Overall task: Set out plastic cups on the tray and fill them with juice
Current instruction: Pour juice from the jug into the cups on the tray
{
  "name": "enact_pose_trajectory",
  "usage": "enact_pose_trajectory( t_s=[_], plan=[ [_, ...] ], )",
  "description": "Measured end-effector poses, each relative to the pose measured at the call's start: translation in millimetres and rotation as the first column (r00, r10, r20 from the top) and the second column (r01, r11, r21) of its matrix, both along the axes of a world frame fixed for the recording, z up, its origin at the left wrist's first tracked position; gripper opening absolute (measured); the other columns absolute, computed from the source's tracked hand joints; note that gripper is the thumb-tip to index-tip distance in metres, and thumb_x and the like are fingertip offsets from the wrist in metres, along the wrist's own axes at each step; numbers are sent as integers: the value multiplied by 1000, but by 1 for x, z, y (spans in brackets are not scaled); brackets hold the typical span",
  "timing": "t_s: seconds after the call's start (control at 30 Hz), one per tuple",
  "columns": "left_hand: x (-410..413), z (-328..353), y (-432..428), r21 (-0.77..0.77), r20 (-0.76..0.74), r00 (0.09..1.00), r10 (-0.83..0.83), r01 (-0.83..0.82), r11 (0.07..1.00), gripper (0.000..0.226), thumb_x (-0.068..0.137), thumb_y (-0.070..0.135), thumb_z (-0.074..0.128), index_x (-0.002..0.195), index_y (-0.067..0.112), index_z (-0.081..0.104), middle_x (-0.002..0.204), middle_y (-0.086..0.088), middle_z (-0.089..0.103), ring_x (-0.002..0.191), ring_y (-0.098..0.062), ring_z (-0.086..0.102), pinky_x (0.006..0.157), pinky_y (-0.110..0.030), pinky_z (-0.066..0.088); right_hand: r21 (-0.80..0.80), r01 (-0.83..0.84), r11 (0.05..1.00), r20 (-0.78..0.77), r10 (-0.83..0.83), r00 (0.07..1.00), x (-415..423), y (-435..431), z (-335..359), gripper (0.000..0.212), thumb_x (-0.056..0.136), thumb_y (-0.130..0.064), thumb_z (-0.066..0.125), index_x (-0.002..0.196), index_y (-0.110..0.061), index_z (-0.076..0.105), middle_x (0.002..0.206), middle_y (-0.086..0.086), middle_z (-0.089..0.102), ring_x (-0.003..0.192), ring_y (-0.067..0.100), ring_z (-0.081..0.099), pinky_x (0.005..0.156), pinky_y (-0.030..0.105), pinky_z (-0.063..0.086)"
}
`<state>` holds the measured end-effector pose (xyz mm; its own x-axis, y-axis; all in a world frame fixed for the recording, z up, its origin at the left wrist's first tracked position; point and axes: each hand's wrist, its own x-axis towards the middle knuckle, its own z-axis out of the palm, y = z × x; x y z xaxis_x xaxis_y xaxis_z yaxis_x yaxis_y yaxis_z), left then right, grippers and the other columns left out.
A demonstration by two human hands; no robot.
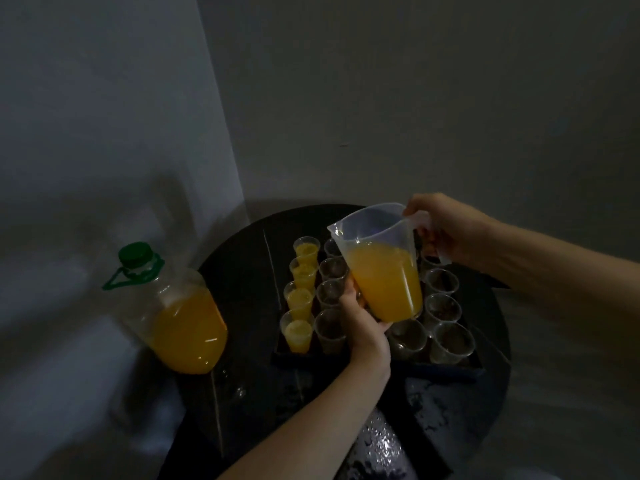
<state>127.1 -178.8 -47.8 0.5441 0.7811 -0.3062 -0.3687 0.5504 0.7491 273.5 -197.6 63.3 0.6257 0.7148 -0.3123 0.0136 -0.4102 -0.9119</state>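
Note:
A clear plastic jug (381, 268), about half full of orange juice, hangs tilted over the dark tray (446, 370). My right hand (446, 230) grips its handle. My left hand (360, 323) cups the jug's lower side and base. On the tray stand several clear plastic cups in rows. The left row of cups (298, 299) holds juice. The other cups (450, 341) look empty, and the jug hides some of them.
A large clear bottle (176, 313) with a green cap and handle, half full of juice, stands at the round dark table's (242, 271) left edge. Walls close in behind and to the left. The table's near part looks wet and shiny.

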Motion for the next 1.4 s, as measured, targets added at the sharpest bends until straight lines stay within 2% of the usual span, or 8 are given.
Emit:
enact_pose_trajectory(
  t_s=[0.17, 0.43, 0.57, 0.7, 0.93, 1.07, 1.23, 1.4],
  plan=[
    [34, 0, 20, 19, -9, 1000, 6, -6, 1000, 33, 107, 42, 31, 120, 42, 62, 112, 11, 67, 101, -6, 63, 98, -52, 52, -25, 66, 998, -3, -66, 998, 24, 12, 6, 40, 85, -38, 61, 114, -11, 60, 84, 7, 52, 75, 17, 48, 66, 28, 39],
    [73, -11, 45, -13, -30, 999, -42, 42, 999, 42, 106, 42, 29, 139, 35, 54, 123, 4, 62, 110, -14, 59, 101, -58, 49, -36, 120, 992, 22, -119, 993, 57, 33, 2, 35, 86, -39, 61, 114, -16, 61, 86, 6, 52, 73, 15, 45, 62, 27, 37],
    [85, -19, 52, -44, -26, 998, -54, 53, 998, 43, 105, 44, 27, 137, 37, 54, 121, 7, 61, 111, -14, 57, 102, -59, 47, -44, 91, 995, 19, -90, 996, 70, 42, -4, 25, 89, -33, 59, 103, -12, 60, 75, 3, 51, 65, 13, 44, 61, 28, 36],
    [90, -29, 55, -50, -18, 997, -78, 77, 996, 47, 104, 47, 25, 140, 35, 53, 123, 7, 60, 113, -14, 57, 100, -57, 49, -80, 37, 996, 1, -37, 999, 81, 51, -10, 15, 92, -31, 56, 90, -16, 55, 66, 1, 50, 60, 12, 44, 60, 28, 36],
    [95, -38, 61, -72, -9, 997, -77, 76, 994, 38, 106, 40, 25, 127, 38, 56, 117, 9, 60, 109, -15, 58, 91, -52, 53, -132, 0, 991, -46, -6, 999, 90, 66, -15, 19, 94, -32, 57, 104, -15, 57, 70, 1, 52, 60, 10, 48, 55, 23, 43],
    [97, -39, 66, -88, 8, 996, -93, 94, 992, 39, 106, 38, 25, 133, 36, 53, 118, 7, 59, 110, -17, 58, 94, -56, 53, -160, 10, 987, -45, -17, 999, 88, 74, -9, 17, 95, -31, 57, 98, -14, 56, 69, 1, 48, 57, 10, 45, 52, 21, 41],
    [98, -42, 68, -119, 3, 995, -98, 98, 988, 40, 107, 39, 26, 135, 33, 53, 120, 3, 58, 110, -21, 58, 91, -57, 54, -235, 13, 972, -15, -17, 1000, 84, 83, -3, 22, 97, -33, 54, 89, -12, 54, 61, 2, 46, 54, 11, 43, 56, 25, 38],
    [98, -46, 70, -147, -7, 994, -106, 104, 984, 39, 107, 40, 25, 135, 33, 52, 119, 2, 57, 109, -22, 57, 94, -59, 53, -276, 31, 961, -64, -51, 997, 87, 93, -5, 28, 94, -35, 58, 106, -10, 59, 65, 2, 51, 57, 11, 46, 61, 25, 41]
  ],
)
